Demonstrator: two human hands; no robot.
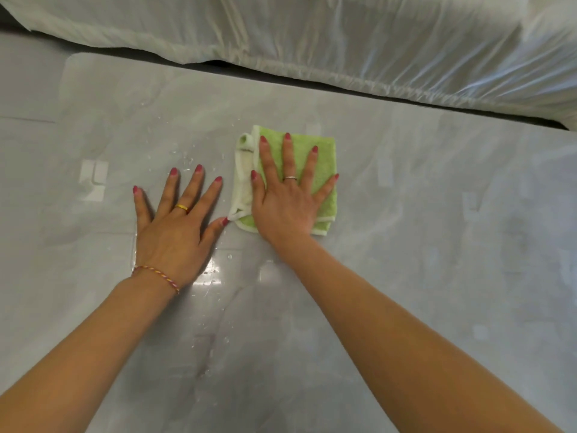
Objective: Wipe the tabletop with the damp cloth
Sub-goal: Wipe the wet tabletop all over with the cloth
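Pressing flat with straight, spread fingers, the right hand (285,201) covers the folded green cloth (315,157) on the wet grey table (437,245); the left hand (175,226) lies open beside it, thumb touching the cloth's corner.

The room is evenly and softly lit, bright enough that nothing is lost in darkness. Light falls from above: the glossy grey tabletop (437,245) throws back pale rectangular reflections, the strongest patch of glare at about 6 o'clock from the centre, beside the left wrist, another at 9 o'clock. Water droplets (187,157) glint near the middle. Shadows are faint and diffuse; the one deep shadow is a dark band under the white plastic sheet (343,35) running from 12 toward 3 o'clock. The sheet shimmers with soft highlights. Wide-angle bending curves the table's far edge, and detail softens toward the corners.
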